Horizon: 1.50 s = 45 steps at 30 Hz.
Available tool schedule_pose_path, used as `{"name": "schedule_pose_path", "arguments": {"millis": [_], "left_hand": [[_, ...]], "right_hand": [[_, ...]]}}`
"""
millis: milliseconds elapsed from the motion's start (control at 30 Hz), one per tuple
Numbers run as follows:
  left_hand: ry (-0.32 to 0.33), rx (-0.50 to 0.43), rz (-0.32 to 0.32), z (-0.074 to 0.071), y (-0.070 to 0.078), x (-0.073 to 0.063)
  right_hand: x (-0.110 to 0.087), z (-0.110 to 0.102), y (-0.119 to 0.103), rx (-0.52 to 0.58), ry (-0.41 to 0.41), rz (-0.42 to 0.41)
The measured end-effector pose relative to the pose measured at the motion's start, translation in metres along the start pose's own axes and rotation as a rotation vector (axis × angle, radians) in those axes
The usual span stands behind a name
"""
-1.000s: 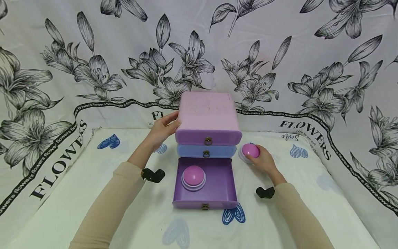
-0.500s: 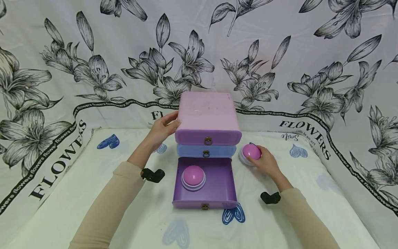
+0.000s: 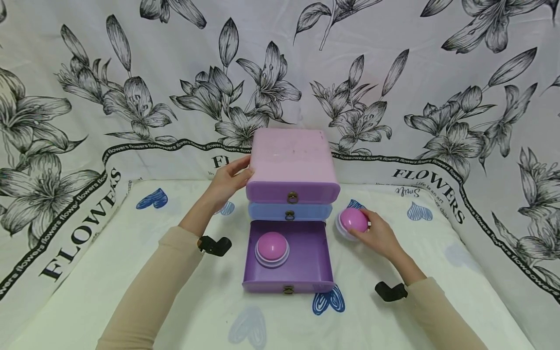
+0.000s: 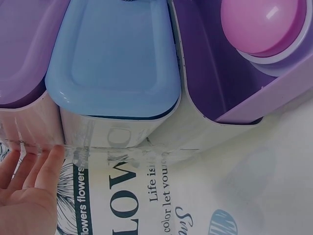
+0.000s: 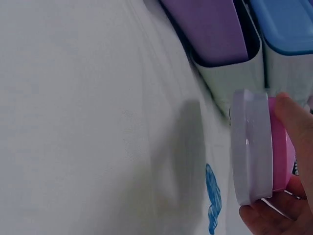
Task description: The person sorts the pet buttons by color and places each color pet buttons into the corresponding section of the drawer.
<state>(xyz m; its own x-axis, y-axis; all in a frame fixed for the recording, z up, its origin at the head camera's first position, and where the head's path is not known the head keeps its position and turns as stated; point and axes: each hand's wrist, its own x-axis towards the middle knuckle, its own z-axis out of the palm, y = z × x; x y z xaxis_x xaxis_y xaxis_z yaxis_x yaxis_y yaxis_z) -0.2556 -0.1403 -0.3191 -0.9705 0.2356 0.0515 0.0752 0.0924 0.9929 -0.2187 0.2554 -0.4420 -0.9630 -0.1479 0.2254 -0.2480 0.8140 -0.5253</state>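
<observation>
My right hand point(image 3: 378, 236) holds a round button point(image 3: 353, 221) with a pink dome and white base, right of the drawer unit. In the right wrist view, thumb and fingers grip the button point(image 5: 252, 147) by its rim, and a shadow falls on the cloth beside it. My left hand point(image 3: 229, 181) rests its fingertips on the left side of the small three-drawer unit point(image 3: 290, 155), near the top. The left wrist view shows those fingers nearly straight against its wall. A second pink-domed button point(image 3: 272, 247) sits in the left half of the pulled-out purple bottom drawer point(image 3: 308, 272).
The purple top drawer point(image 3: 267, 193) and blue middle drawer point(image 3: 267, 213) are pushed in. A white cloth point(image 3: 192, 301) with blue hearts covers the surface. Behind the unit hangs a floral curtain point(image 3: 306, 29). Black wrist cameras point(image 3: 391, 291) stick out from the wrists.
My right hand and forearm have moved towards me and slightly right, bringing the gripped button a little nearer. The left hand stays on the unit, and the drawer has not moved.
</observation>
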Motion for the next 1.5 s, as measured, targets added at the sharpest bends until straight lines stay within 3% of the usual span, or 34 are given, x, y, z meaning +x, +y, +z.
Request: {"name": "schedule_pose_path", "arguments": {"millis": [567, 1133, 1500], "left_hand": [[0.003, 0.007, -0.012, 0.000, 0.001, 0.000], [0.002, 0.010, -0.001, 0.001, 0.002, -0.002], [0.004, -0.002, 0.020, -0.005, -0.019, 0.011]], "right_hand": [[-0.022, -0.013, -0.044, 0.066, -0.087, -0.066], [-0.029, -0.006, -0.091, 0.045, -0.176, -0.201], [-0.024, 0.008, -0.103, -0.009, -0.247, -0.263]]}}
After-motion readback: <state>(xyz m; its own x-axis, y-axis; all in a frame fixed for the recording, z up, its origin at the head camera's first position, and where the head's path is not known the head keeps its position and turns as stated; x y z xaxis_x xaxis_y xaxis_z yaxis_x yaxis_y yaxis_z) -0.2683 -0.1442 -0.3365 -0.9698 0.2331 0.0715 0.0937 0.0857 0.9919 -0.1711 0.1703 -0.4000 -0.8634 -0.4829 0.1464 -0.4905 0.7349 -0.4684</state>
